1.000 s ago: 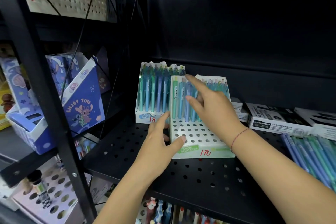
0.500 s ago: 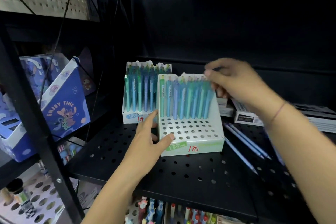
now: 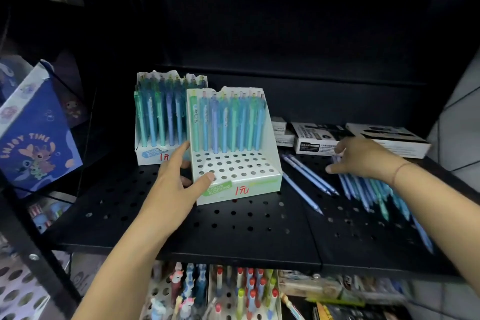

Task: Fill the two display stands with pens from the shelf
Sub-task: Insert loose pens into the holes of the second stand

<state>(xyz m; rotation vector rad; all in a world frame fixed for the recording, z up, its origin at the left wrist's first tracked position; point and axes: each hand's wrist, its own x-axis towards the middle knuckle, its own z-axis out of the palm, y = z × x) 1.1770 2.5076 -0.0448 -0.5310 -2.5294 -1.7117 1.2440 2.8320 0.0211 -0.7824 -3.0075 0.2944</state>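
Okay, head view: I'm looking down onto a black perforated shelf (image 3: 233, 228), both hands in shot.
Left hand (image 3: 179, 184): gripping the front stand (image 3: 259, 189) at its left corner, with the thumb on the holed step and the fingers along the left wall.
Front stand: on the shelf, turned slightly; one row of blue and green pens (image 3: 226, 125) upright at the back, lower holes bare.
Rear stand (image 3: 149, 154): just behind and left, packed with upright pens (image 3: 161, 117).
Right hand (image 3: 363, 158): low over the loose pens (image 3: 363, 189), fingers spread and bent down, thumb out to the left. It's blurred, so I can't tell if any pen is pinched.
Loose pens: lying flat in a pile right of the front stand, with three stray pens (image 3: 309, 176) between the pile and the stand.
Behind: black-and-white boxes (image 3: 363, 138) along the back.
Far left: a blue cartoon box (image 3: 33, 138).
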